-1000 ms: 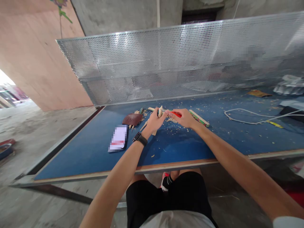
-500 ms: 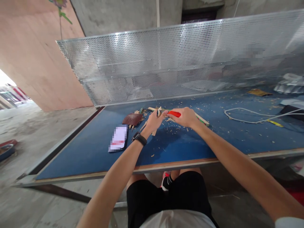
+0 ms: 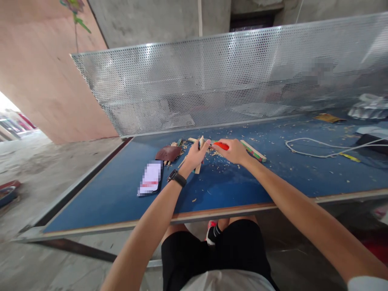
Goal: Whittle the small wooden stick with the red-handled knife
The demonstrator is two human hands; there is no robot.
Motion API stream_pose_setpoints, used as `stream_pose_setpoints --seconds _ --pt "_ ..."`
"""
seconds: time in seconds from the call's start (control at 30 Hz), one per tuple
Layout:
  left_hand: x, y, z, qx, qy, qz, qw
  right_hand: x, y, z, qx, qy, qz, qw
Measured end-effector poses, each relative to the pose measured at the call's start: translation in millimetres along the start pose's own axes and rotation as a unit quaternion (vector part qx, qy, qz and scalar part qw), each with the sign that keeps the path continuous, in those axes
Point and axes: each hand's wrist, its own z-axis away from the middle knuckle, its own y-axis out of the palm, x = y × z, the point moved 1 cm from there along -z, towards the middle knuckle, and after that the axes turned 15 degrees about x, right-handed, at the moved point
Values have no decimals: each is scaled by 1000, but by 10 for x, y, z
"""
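Note:
My left hand (image 3: pixel 195 157), with a dark watch on the wrist, is closed around a small pale piece of wood (image 3: pixel 201 142) whose tip sticks up past the fingers. Just to the right, my right hand (image 3: pixel 236 151) grips a red-handled carving knife (image 3: pixel 221 146). Its blade points left toward the wood and is too small to make out clearly. Wood shavings (image 3: pixel 216 153) lie beneath and around both hands. Under my left hand is a wooden strip (image 3: pixel 198 168), and a longer green-and-red edged strip (image 3: pixel 254 152) rests behind my right wrist.
A phone (image 3: pixel 150 178) and a brown leather-like piece (image 3: pixel 168 153) lie left of my hands on the blue tabletop (image 3: pixel 106 198). Perforated metal sheeting (image 3: pixel 182 89) stands along the back. To the right are a white cord (image 3: pixel 315 155) and a yellow strip (image 3: pixel 350 157).
My right hand has drawn slightly apart from my left thumb, leaving a small gap. My left hand has tilted a little, and more of the wood piece shows above it.

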Motion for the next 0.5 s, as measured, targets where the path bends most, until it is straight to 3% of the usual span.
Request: stream_pose_setpoints --seconds 0.33,0.5 --pt "-43 48 30 52 28 69 996 -13 -21 10 17 -40 -67 997" --pt "-70 44 31 58 12 79 995 -11 -36 12 40 -54 -79 995"
